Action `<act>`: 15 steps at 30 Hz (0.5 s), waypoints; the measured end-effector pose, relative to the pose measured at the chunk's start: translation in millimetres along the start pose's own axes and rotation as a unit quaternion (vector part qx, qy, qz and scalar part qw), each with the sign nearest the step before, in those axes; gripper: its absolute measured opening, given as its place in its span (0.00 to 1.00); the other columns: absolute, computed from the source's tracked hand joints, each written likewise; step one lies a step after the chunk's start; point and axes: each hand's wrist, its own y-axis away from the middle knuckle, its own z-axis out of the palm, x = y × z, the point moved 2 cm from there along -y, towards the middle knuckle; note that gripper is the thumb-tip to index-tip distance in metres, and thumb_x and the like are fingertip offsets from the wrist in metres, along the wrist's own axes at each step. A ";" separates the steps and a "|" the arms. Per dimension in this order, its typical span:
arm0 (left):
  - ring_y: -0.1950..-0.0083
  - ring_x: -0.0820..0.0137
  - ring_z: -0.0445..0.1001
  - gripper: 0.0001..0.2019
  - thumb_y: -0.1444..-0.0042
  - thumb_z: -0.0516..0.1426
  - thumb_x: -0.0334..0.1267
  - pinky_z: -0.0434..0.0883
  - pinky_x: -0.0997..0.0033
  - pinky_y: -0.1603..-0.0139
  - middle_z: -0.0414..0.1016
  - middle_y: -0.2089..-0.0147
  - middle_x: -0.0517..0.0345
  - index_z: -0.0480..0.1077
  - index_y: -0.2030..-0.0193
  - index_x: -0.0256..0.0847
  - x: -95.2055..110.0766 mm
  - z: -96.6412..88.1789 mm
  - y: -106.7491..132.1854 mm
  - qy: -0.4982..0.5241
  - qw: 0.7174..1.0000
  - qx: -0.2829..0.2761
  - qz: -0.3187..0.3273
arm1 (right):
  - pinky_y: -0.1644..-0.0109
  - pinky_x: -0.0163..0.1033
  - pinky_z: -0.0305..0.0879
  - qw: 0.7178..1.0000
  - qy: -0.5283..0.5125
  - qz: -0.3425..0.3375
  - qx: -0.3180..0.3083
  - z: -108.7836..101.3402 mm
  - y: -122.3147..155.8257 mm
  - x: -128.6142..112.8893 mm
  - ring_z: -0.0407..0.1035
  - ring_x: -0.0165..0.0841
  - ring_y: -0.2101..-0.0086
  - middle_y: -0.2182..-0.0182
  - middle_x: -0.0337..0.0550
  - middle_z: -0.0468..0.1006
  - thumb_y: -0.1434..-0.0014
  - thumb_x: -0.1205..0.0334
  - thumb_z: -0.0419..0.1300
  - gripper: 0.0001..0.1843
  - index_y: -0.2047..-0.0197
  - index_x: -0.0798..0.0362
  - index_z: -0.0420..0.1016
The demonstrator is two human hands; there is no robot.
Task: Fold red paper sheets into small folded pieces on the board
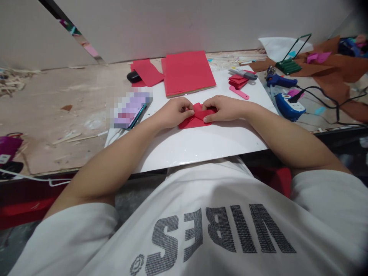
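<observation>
Head view, item list:
- Red folded paper (197, 118): lies on white board (201, 147), centre, between both hands, near side of the red sheet stack.
- L hand (173, 112): fingers curled in, thumb and fingertips pinched onto paper's left part.
- R hand (223, 108): fingers curled over paper's right part, thumb pressed flat on its near edge. Hands nearly touching over the fold.
- Red sheet stack (186, 73): far side of board, flat.
- Loose red pieces (147, 72): left of stack, overlapping a black obj. (133, 76).
- Phone (130, 110): board's left edge, screen blurred.
- Utility knife (243, 73), small red folded bits (237, 81), pink strip (239, 92): far right of board.
- Blue glue gun (280, 81): right, off board, on wood table (57, 115).
</observation>
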 end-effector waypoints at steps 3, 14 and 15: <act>0.48 0.57 0.83 0.11 0.27 0.63 0.43 0.80 0.50 0.36 0.89 0.43 0.47 0.88 0.51 0.44 -4.3 3.6 -3.1 -0.027 0.999 0.000 0.028 | 0.52 0.48 0.59 1.000 0.006 0.007 -0.003 -4.2 0.3 4.8 0.68 0.41 0.60 0.64 0.38 0.78 0.35 0.44 0.83 0.20 0.56 0.46 0.81; 0.44 0.51 0.84 0.09 0.27 0.63 0.39 0.81 0.46 0.32 0.86 0.43 0.44 0.85 0.56 0.42 -3.9 8.7 -6.7 -0.066 0.997 -0.005 0.039 | 0.53 0.48 0.57 0.998 0.045 0.051 -0.006 -7.0 -0.4 5.0 0.66 0.39 0.62 0.67 0.38 0.74 0.35 0.41 0.84 0.26 0.63 0.46 0.76; 0.44 0.52 0.84 0.09 0.28 0.63 0.39 0.81 0.46 0.31 0.85 0.43 0.44 0.86 0.54 0.42 -3.4 8.4 -6.1 -0.065 0.997 -0.005 0.040 | 0.52 0.48 0.58 0.998 0.040 0.057 -0.003 -6.3 0.6 3.4 0.67 0.40 0.61 0.66 0.39 0.75 0.35 0.43 0.84 0.25 0.62 0.46 0.76</act>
